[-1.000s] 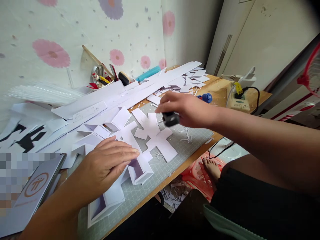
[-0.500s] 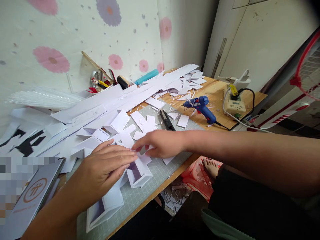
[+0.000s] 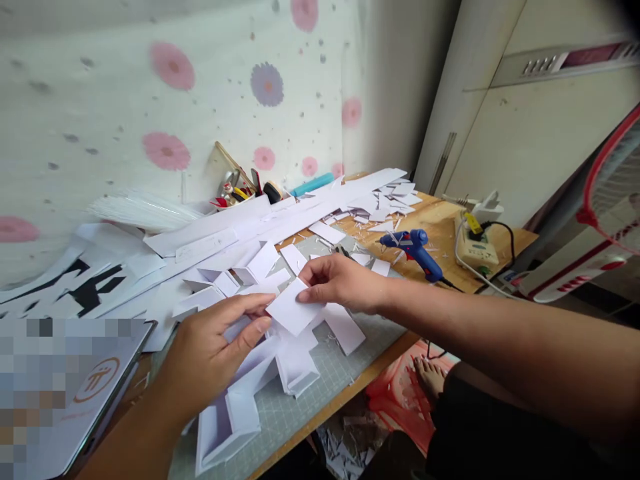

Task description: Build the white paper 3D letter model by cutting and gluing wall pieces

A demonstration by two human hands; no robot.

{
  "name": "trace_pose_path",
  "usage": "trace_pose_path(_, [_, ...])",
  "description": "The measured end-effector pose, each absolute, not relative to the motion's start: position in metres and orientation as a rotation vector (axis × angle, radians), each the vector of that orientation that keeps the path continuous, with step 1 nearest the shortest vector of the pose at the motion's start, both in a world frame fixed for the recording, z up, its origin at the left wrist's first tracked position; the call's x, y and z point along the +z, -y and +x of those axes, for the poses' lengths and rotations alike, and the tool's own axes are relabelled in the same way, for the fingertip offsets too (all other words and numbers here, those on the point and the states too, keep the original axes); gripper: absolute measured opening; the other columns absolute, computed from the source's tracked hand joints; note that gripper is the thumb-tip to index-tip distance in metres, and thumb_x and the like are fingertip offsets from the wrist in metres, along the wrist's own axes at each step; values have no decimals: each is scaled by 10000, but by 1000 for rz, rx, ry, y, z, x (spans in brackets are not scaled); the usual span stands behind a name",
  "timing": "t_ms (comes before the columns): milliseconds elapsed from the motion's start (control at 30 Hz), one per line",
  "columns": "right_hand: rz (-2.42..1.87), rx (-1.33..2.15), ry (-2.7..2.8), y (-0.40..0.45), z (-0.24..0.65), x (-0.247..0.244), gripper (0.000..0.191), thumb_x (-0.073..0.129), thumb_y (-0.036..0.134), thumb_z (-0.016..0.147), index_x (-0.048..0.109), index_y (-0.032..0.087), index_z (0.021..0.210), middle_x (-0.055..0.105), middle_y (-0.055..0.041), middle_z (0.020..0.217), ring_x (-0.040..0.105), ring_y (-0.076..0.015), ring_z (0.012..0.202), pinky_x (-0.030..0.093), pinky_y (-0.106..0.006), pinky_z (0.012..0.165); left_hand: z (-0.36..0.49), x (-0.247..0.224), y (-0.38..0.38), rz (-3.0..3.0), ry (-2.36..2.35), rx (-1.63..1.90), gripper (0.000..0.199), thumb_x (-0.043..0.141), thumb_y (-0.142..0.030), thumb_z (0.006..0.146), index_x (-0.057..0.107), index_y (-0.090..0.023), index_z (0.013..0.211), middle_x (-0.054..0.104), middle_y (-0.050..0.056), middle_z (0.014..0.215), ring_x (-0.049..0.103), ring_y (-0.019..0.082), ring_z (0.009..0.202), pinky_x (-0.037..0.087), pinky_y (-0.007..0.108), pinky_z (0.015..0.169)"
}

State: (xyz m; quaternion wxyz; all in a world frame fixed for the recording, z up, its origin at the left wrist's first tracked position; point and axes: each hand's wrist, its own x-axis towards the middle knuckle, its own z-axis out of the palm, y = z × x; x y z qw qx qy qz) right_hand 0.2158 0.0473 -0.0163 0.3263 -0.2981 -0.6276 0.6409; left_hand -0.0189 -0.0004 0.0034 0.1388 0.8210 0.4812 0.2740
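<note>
A flat white square of board (image 3: 293, 310) is pinched between the thumb and fingers of my right hand (image 3: 345, 283), held above the white paper structure. My left hand (image 3: 213, 347) is at the square's left corner, its thumb apart from its fingers; the fingertips reach the corner and are partly hidden behind it. Below both hands lies a white folded structure with open box-like arms (image 3: 235, 420), resting on a grey cutting mat (image 3: 280, 437). Several white cut pieces (image 3: 345, 327) lie around it.
A blue glue gun (image 3: 413, 250) stands to the right, near a power strip (image 3: 475, 247). Long white board strips (image 3: 320, 210) and scraps lie along the back. A tablet-like case (image 3: 95, 387) is at the left. The table's front edge (image 3: 330, 403) runs close by.
My right hand has lifted the white square off the mat area and turned it to face me. My left hand has drawn its thumb away from its fingers. The camera view has tilted up.
</note>
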Motion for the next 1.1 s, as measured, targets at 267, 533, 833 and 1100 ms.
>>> trace_pose_path(267, [-711,1887,1283,-17,198,-3,489,886,473,582,552,150,732,591,53,638,552,-62,544,484,-184,493,-15,1,6,1441,-997,866,341,719,-381,820,680,-172,1087,744,58,867,687,180,777,547,270,692])
trace_pose_path(533, [-562,2028,1148,-8,188,-8,431,889,423,619,600,125,735,634,24,655,586,-68,537,504,-180,509,-11,11,12,1247,-763,854,179,747,-278,807,699,-153,926,741,46,775,673,136,661,506,219,616])
trace_pose_path(833, [-526,1953,1333,1,189,-2,330,821,398,739,618,143,789,603,22,686,566,-70,574,497,-192,556,-13,14,17,1282,-712,862,264,793,-297,753,643,-157,918,740,47,766,715,193,685,550,309,684])
trace_pose_path(1100, [-546,1788,1388,12,184,-6,370,807,410,752,528,169,720,532,32,667,476,-80,606,380,-214,583,-12,12,16,1341,-774,924,363,859,-399,660,621,-137,737,654,-4,657,588,92,595,436,194,572])
